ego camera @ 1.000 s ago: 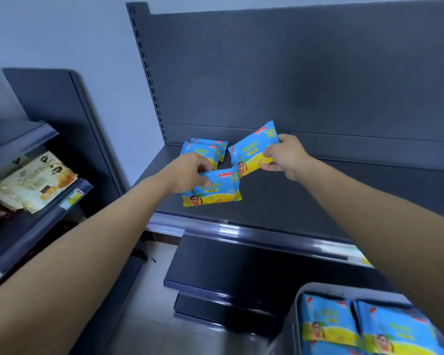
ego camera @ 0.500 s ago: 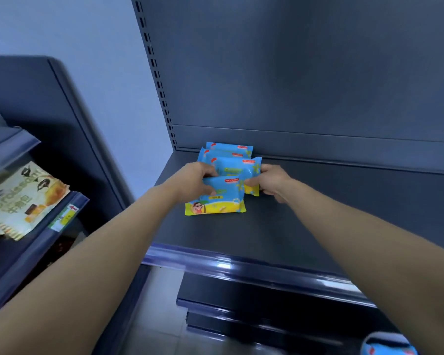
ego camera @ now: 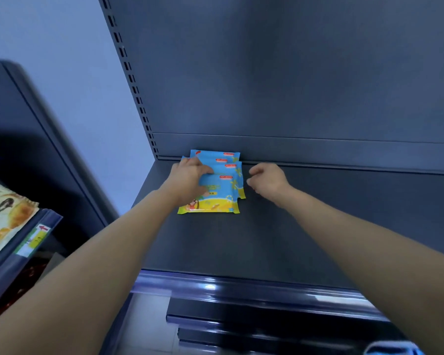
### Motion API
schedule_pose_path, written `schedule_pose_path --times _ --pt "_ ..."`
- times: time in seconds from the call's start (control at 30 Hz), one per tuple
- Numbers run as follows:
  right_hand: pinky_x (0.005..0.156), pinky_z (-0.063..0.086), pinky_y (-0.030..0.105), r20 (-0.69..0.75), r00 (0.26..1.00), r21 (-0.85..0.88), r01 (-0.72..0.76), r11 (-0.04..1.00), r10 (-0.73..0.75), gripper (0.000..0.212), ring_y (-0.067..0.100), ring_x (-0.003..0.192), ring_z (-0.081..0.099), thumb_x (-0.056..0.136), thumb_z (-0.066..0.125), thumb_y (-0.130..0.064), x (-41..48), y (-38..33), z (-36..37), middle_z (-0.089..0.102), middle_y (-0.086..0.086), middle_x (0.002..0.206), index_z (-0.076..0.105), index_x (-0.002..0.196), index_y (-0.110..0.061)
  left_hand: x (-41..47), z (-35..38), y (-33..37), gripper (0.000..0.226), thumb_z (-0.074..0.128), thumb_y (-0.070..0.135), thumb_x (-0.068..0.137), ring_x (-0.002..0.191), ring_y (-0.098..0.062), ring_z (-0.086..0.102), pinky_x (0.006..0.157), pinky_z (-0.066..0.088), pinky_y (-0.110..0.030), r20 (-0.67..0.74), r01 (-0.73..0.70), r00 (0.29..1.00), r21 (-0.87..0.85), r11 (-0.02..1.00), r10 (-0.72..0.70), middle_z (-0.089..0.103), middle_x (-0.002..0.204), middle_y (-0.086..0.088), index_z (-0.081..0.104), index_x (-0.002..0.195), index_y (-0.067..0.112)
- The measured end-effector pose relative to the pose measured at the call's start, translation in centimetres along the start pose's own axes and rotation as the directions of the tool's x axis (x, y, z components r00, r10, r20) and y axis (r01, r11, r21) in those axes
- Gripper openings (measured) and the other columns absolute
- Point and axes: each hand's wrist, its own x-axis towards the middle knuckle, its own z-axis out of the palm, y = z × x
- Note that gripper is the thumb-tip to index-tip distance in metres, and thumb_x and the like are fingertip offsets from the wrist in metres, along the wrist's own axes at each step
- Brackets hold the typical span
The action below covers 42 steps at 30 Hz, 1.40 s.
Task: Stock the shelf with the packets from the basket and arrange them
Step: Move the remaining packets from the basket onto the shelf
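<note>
- Our right hand (ego camera: pixel 268 179) has let go; now empty, loosely curled, just right of the packets (ego camera: pixel 215 160).
- Our left hand (ego camera: pixel 187 179) grips the front packet (ego camera: pixel 221 198), likely squaring the overlap.
- Stack sits far-left on shelf (ego camera: pixel 267 239), against back panel (ego camera: pixel 292 149).

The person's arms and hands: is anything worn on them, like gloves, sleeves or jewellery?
The left hand and right hand are bare: no gloves, rings, watch or bracelet visible. No sleeve shows on either arm up to the picture's edge.
</note>
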Motion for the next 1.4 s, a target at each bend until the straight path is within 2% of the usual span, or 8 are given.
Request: schedule_pose_path --times 0.1,0.3,0.5,0.67,0.83,1.07,1.2,1.4 --pt "0.090 0.046 0.032 -0.030 0.983 -0.276 0.164 0.947 -0.179 0.032 0.024 0.107 0.057 0.090 0.058 -0.016 -1.5 0.1 -1.4 0.062 0.008 0.115 0.056 0.121 -0.008 -0.1 -0.1 1.0 0.059 0.063 0.028 0.085 0.125 -0.026 0.033 0.103 0.023 -0.035 -0.011 -0.012 1.000 0.071 0.997 0.012 0.038 0.137 -0.007 0.040 0.138 0.021" --pt "0.103 0.035 0.035 -0.021 0.870 -0.569 0.394 0.722 -0.492 0.046 0.026 0.126 0.038 0.094 0.053 -0.023 -5.7 0.1 -4.1 0.042 0.007 0.138 0.041 0.137 -0.009 -2.5 -1.5 5.3 0.053 0.060 0.026 0.088 0.121 -0.026 0.038 0.100 0.024 -0.033 -0.186 -0.096 0.977 0.031 0.995 0.100 0.044 0.132 -0.006 0.042 0.137 0.017" --pt "0.101 0.034 0.041 -0.071 0.730 -0.723 0.433 0.539 -0.680 0.048 0.031 0.126 0.038 0.089 0.061 -0.022 -10.6 1.9 -9.4 0.043 0.010 0.137 0.047 0.132 -0.005 -5.9 -3.2 12.0 0.046 0.067 0.014 0.082 0.107 -0.034 0.049 0.093 0.031 -0.038 -0.414 -0.294 0.862 0.061 0.954 0.293 0.054 0.118 -0.013 0.054 0.126 0.005" --pt "0.095 0.042 0.049 -0.098 0.683 -0.780 0.399 0.482 -0.724 0.047 0.042 0.119 0.047 0.077 0.071 -0.015 -14.8 6.9 -14.7 0.051 0.021 0.129 0.056 0.119 0.001 -8.8 -2.5 18.4 0.043 0.070 0.013 0.077 0.097 -0.034 0.053 0.087 0.031 -0.034 -0.444 -0.442 0.771 0.144 0.886 0.456 0.058 0.107 -0.015 0.057 0.117 0.003" --pt "0.085 0.046 0.048 -0.106 0.703 -0.799 0.360 0.481 -0.703 0.046 0.041 0.108 0.056 0.071 0.066 -0.018 -20.2 13.9 -20.6 0.058 0.022 0.119 0.060 0.113 0.002 -12.2 0.2 27.3 0.043 0.068 0.015 0.081 0.103 -0.035 0.053 0.093 0.035 -0.039 -0.406 -0.521 0.756 0.102 0.847 0.514 0.057 0.112 -0.016 0.056 0.120 0.003" --pt "0.080 0.049 0.045 0.059 0.809 -0.790 0.396 0.469 -0.585 0.040 0.040 0.097 0.061 0.069 0.067 -0.015 -27.4 28.2 -26.9 0.063 0.020 0.109 0.063 0.106 0.000 -17.4 10.2 40.7 0.041 0.062 0.022 0.088 0.113 -0.025 0.046 0.096 0.031 -0.033 -0.149 -0.532 0.844 -0.115 0.839 0.514 0.052 0.122 -0.007 0.052 0.125 0.010" --pt "0.099 0.034 0.043 0.241 0.898 -0.802 0.397 0.446 -0.368 0.048 0.034 0.125 0.043 0.086 0.063 -0.023 -29.0 34.7 -28.4 0.049 0.014 0.134 0.051 0.129 -0.005 -19.7 15.6 43.9 0.040 0.056 0.024 0.091 0.114 -0.021 0.045 0.095 0.031 -0.030 0.013 -0.406 0.910 -0.181 0.896 0.415 0.048 0.125 -0.003 0.048 0.129 0.014" --pt "0.109 0.026 0.042 0.381 0.922 -0.806 0.371 0.461 -0.075 0.060 0.029 0.137 0.026 0.093 0.051 -0.037 -27.9 39.7 -27.0 0.030 0.010 0.149 0.029 0.144 -0.013 -21.9 20.5 42.9 0.043 0.060 0.023 0.089 0.121 -0.027 0.043 0.102 0.033 -0.035 0.156 -0.157 0.970 -0.167 0.973 0.184 0.048 0.132 -0.008 0.049 0.130 0.012"
